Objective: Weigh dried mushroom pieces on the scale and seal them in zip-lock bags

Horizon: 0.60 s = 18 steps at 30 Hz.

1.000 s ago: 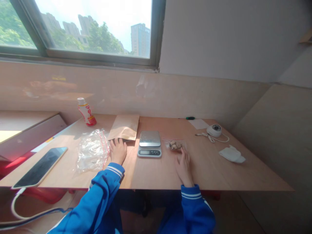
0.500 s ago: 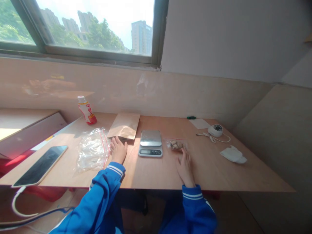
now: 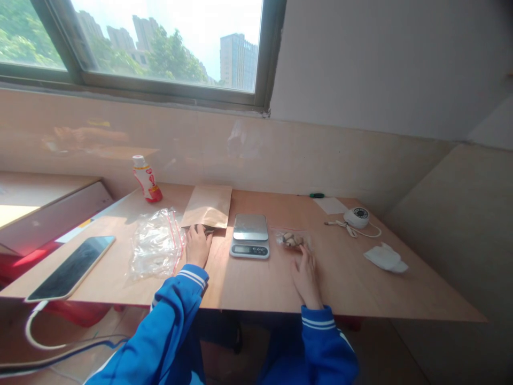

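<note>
Hands rest on the surface [image 3: 256, 283]: the left hand [image 3: 197, 247] curls over the near edge of a kraft paper pouch [image 3: 206, 206] at its 12 o'clock, seemingly steadying it, grip unclear. The right hand [image 3: 306, 279] lies loosely open, empty, with a zip bag of pale pieces [image 3: 292, 239] at its 12 o'clock, beside a digital scale [image 3: 250, 236].

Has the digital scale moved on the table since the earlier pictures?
No: the digital scale keeps its place beside the kraft paper bag; only the view shifted.

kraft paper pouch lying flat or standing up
Lying flat: the kraft paper pouch rests on the wooden table with no side raised that shows, and the left hand is at its near edge.
</note>
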### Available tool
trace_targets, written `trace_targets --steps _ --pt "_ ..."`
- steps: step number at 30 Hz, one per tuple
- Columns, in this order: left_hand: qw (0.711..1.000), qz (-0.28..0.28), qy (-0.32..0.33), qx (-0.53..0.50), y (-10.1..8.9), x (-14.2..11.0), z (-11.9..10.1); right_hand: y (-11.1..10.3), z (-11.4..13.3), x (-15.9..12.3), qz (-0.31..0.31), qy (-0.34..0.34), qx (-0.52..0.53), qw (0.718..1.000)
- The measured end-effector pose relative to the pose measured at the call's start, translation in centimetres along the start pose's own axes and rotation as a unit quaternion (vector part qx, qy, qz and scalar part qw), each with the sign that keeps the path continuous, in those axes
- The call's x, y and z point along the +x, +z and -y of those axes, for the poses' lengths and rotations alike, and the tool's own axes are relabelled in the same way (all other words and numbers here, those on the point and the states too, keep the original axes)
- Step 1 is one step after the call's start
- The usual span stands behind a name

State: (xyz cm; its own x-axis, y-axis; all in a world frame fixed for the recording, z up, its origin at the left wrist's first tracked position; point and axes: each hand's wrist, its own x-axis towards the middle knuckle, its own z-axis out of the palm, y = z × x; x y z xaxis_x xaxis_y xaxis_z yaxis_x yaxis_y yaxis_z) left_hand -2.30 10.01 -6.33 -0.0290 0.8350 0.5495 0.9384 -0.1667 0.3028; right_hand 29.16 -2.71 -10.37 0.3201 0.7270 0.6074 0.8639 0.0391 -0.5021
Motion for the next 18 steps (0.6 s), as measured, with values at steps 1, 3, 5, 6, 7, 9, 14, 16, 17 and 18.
trace_targets --steps 1,3,5,6,7,9,14,16,17,18 --pt "1.0 0.006 0.011 -0.019 0.0 0.0 0.1 0.0 0.1 0.0 0.001 0.0 0.0 1.0" --pt "0.999 0.012 0.021 -0.038 -0.1 -0.1 0.3 -0.1 0.2 0.0 0.002 0.003 0.0 1.0" --pt "0.998 -0.001 0.013 -0.054 -0.3 -0.4 0.4 -0.1 0.2 -0.1 0.002 0.006 0.0 1.0" --pt "0.998 -0.014 0.006 -0.068 -0.5 -0.7 0.4 -0.1 0.2 0.0 0.001 0.007 0.0 1.0" --pt "0.996 -0.029 0.001 -0.084 -0.7 -1.0 0.3 -0.1 0.2 0.0 0.002 0.009 0.0 1.0" --pt "0.991 -0.052 -0.001 -0.12 -1.2 -1.7 -0.1 -0.1 0.2 0.0 0.002 0.01 -0.001 1.0" --pt "0.983 -0.025 -0.006 -0.183 -2.5 -3.3 -1.3 -0.2 0.3 0.1 0.006 0.017 -0.004 1.0" --pt "0.977 -0.022 -0.019 -0.213 -3.1 -3.5 -2.0 -0.2 0.3 0.1 0.007 0.021 -0.005 1.0" --pt "0.973 -0.028 -0.024 -0.229 -3.4 -3.5 -2.4 -0.2 0.3 0.1 0.006 0.021 -0.004 1.0" --pt "0.968 -0.037 -0.025 -0.247 -3.6 -3.4 -2.8 -0.2 0.3 0.1 0.005 0.021 -0.002 1.0"
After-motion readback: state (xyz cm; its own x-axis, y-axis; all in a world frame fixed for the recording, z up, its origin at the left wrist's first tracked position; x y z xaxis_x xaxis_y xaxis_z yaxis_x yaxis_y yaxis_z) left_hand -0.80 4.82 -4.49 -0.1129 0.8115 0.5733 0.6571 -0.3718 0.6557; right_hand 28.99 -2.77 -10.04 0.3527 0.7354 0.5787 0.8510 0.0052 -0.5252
